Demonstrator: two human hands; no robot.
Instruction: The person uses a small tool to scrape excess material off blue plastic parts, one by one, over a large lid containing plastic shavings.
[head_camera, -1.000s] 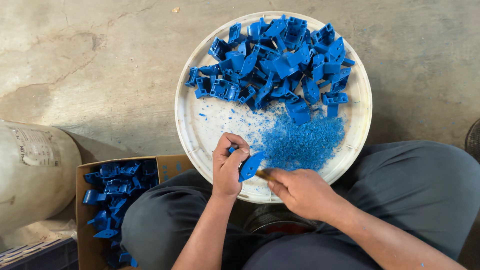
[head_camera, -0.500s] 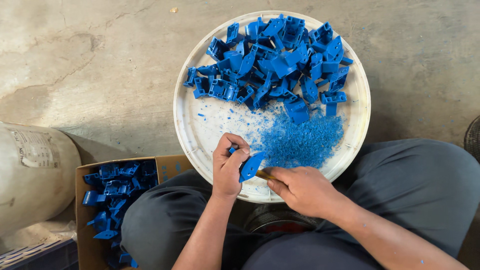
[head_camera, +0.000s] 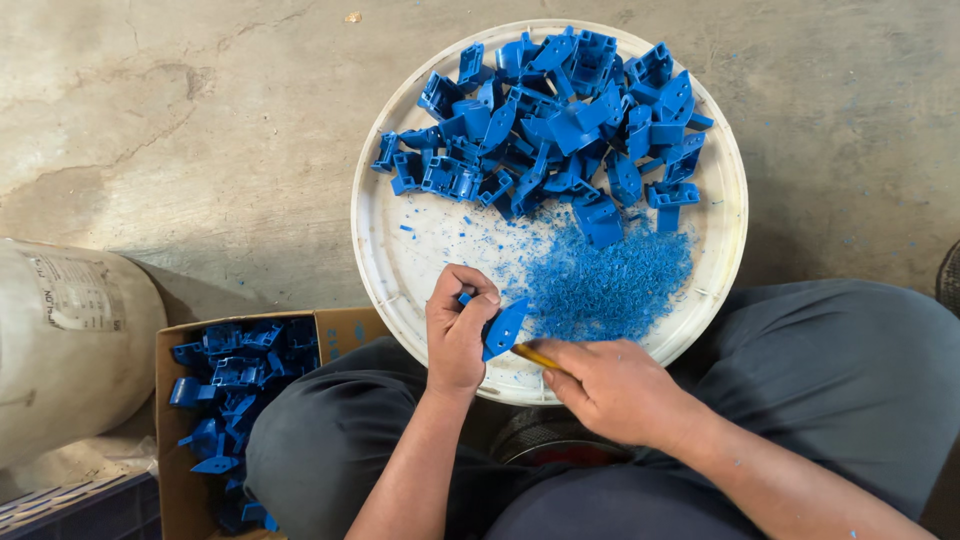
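Head camera, looking down at your lap: farthest left of the white tray (head_camera: 400, 270) lies a pale sack (head_camera: 70, 350) on the concrete floor (head_camera: 200, 130), and between sack and tray, just beside your left knee, a cardboard box (head_camera: 340, 325) holds a heap of blue plastic parts (head_camera: 235, 385). Your left hand (head_camera: 458, 335) is over the tray's near rim, fingers closed around one blue plastic piece (head_camera: 503, 328), which tilts up toward the tray's middle. Since half a second ago that piece and both hands have barely shifted; the working edge stays where it was, so you look to be mid-trim on the same piece rather than between pieces. Your right hand (head_camera: 612, 388), just right of the left and also at the near rim, is closed on a yellow-handled tool (head_camera: 535, 355) whose tip meets the piece; the blade itself is hidden. Beyond it, toward the tray's centre, spreads a drift of blue shavings (head_camera: 610, 285), and across the far half a pile of untrimmed blue parts (head_camera: 560, 120).
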